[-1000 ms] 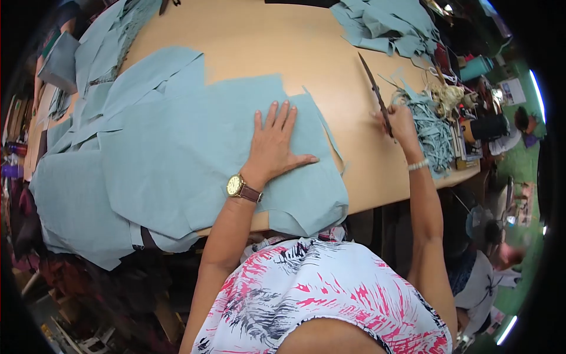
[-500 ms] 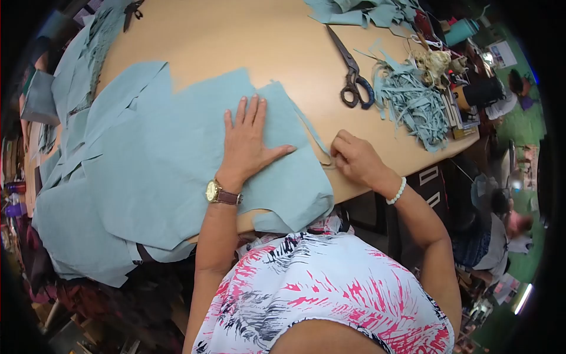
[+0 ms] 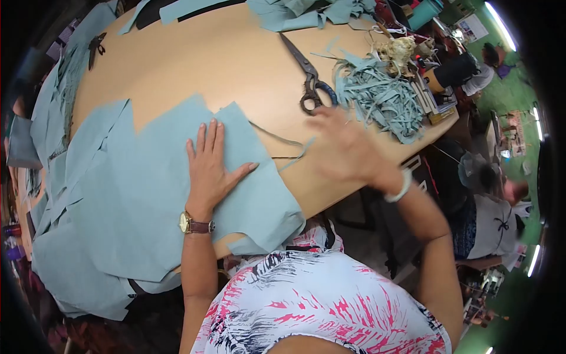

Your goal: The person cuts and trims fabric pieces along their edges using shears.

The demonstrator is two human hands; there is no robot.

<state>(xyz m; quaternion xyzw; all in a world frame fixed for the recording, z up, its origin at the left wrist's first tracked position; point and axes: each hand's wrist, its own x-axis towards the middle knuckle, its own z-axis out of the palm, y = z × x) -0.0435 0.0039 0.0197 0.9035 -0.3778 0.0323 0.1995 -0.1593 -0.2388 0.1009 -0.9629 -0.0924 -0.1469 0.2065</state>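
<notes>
My left hand [image 3: 211,168] lies flat with fingers spread on a large pale blue-green sheet [image 3: 147,189], which looks like soft leather and has an irregular edge. Thin strips [image 3: 295,152] of the same colour lie on the table between the sheet and my right hand [image 3: 351,147]. That hand is raised over the table's right side, smeared by motion, so its fingers and anything in them are unclear. Just beyond its fingertips, large dark scissors [image 3: 306,71] rest with their blades apart and their handles toward me.
A heap of narrow cut strips [image 3: 383,97] sits at the right of the table [image 3: 194,59]. More blue-green pieces [image 3: 289,15] lie at the far edge. Small dark snips [image 3: 95,50] rest at the far left. Other people work beyond the right edge.
My right hand has risen from the strip at the sheet's edge and moved forward toward the scissors' handles. My left hand stays flat on the sheet. The view has shifted.
</notes>
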